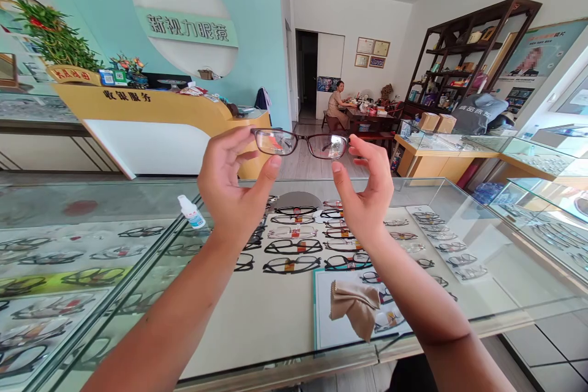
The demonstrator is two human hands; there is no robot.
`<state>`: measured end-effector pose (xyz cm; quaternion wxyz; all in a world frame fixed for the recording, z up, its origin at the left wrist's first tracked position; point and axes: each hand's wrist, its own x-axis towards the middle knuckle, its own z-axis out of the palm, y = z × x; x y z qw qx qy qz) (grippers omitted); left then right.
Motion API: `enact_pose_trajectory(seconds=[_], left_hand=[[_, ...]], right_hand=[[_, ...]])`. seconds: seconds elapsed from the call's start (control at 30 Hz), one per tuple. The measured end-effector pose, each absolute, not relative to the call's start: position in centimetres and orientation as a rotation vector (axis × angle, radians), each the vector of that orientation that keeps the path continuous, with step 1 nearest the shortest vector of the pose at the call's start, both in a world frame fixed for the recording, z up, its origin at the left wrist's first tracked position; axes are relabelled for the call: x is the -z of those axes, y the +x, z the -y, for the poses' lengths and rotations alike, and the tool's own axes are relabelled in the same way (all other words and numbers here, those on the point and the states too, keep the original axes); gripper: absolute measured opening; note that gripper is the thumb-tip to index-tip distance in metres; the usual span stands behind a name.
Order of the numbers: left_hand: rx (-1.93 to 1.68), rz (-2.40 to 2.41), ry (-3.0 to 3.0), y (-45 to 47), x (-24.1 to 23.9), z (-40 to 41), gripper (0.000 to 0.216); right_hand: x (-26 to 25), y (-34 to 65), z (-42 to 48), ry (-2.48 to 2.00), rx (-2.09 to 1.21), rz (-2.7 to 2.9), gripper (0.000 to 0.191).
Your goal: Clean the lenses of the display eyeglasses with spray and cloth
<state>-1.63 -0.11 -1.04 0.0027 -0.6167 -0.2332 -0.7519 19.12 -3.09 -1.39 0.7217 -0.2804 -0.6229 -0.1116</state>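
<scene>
A pair of dark-framed eyeglasses (302, 138) is held up level above the glass display case, its lenses clear. My left hand (236, 180) grips the frame at its left end, fingers behind and thumb below. At the other end, my right hand (367, 187) pinches the frame near the hinge, thumb beneath the lens. Below my hands, rows of eyeglasses (293, 247) lie inside the case. On the glass top rest a crumpled beige cleaning cloth (353, 306) and a small white spray bottle (192, 212).
The glass case (257, 331) spans the foreground. Beyond it stands a yellow and white counter (156, 141) with a plant (59, 37). A seated person (337, 107) is at a dark table (372, 117) at the back. More display cases (542, 153) and a wooden shelf (459, 52) stand right.
</scene>
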Motion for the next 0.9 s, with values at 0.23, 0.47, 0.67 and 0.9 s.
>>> enact_pose_trajectory(seconds=[0.23,0.47,0.67,0.9], left_hand=[[2.418,0.695,-1.95,-1.65,1.0,-0.22,0.068],[2.409,0.646,-1.96,-1.78,0.98,-0.3,0.067],[2.372,0.698,-1.948,-1.52,0.82,0.01,0.067],[2.38,0.685,-1.956,-1.53,0.9,-0.05,0.067]], right_hand=[[1.48,19.06,3.12,-0.618,0.295,1.403,0.045],[1.48,18.84,3.22,-0.596,0.306,1.401,0.045],[1.51,18.79,3.25,-0.634,0.33,1.405,0.045],[1.53,18.8,3.25,-0.6,0.299,1.397,0.044]])
